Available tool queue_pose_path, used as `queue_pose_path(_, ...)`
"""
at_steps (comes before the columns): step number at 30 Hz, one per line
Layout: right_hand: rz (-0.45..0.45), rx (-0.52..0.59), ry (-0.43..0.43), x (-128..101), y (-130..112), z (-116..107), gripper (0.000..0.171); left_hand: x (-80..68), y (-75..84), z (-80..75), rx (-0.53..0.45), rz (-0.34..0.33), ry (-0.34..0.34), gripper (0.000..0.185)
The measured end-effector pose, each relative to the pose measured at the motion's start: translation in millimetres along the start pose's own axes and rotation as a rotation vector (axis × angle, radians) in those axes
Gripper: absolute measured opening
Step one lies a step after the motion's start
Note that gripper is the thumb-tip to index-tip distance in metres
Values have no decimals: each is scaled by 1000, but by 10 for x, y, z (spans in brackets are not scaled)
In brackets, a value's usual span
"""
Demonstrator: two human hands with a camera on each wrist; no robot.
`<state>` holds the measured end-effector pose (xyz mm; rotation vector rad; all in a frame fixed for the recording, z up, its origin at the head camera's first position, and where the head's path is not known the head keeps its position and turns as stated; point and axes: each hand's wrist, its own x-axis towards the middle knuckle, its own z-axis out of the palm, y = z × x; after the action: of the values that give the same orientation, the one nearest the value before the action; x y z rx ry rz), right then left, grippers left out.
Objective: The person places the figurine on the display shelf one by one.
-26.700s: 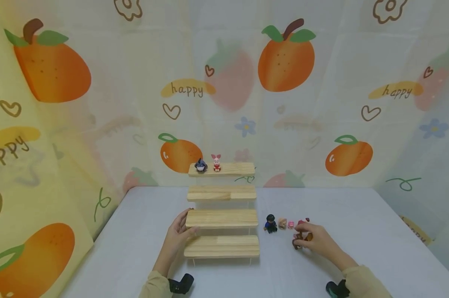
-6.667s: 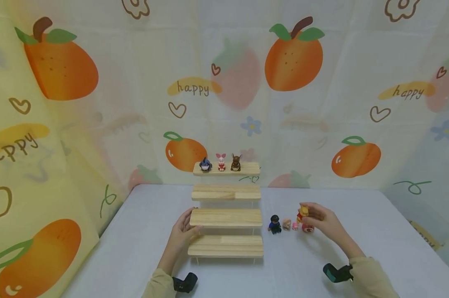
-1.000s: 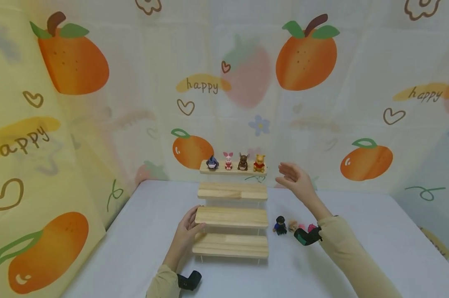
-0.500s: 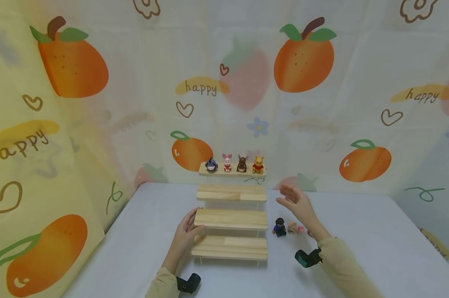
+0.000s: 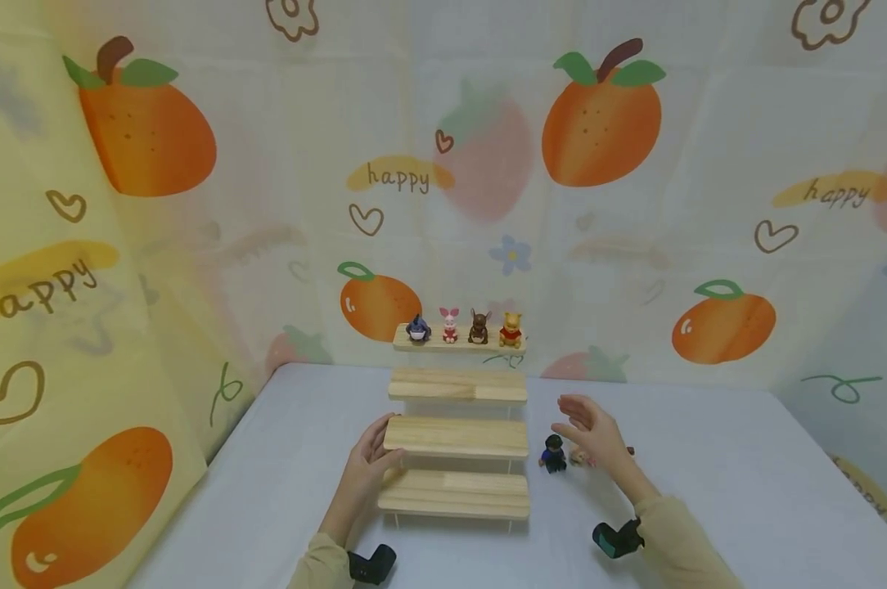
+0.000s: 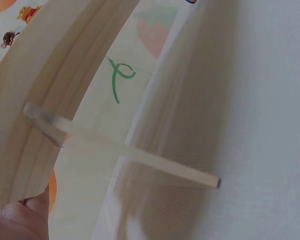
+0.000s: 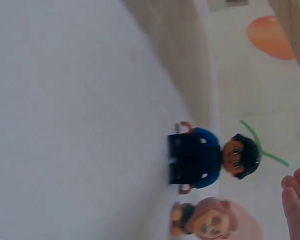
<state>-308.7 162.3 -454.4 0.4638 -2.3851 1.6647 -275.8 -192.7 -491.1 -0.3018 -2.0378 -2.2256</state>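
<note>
The left hand (image 5: 367, 460) rests against the left end of the stepped wooden shelf (image 5: 456, 436). The right hand (image 5: 593, 431) hovers, fingers spread, just right of the dark-haired figure (image 5: 553, 453). Four small figures (image 5: 463, 326) line the far top step.

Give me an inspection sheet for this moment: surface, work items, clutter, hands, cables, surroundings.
Surface: pale tabletop.
Work items: four-tier wooden stand; four small figures in a row on its top tier; dark-haired figure in blue and a pink-headed figure on the table beside the stand.
Clutter: nothing seen.
Hands: left hand touches the stand's left edge; right hand open above the table figures, holding nothing.
Cables: nothing seen.
Surroundings: fruit-print "happy" curtain behind and at the sides.
</note>
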Motion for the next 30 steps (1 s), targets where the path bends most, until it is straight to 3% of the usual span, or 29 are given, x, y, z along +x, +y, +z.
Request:
queue_pose_path(16, 37, -29, -76, -94, 261, 36, 42, -7, 30, 7, -6, 14, -8, 66)
queue_pose_path(23, -7, -138, -97, -87, 277, 37, 39, 0, 27, 13, -13, -3, 3, 67)
queue_pose_path(30, -19, -328, -148, -67, 300, 41, 37, 1, 10, 12, 4, -3, 8, 68)
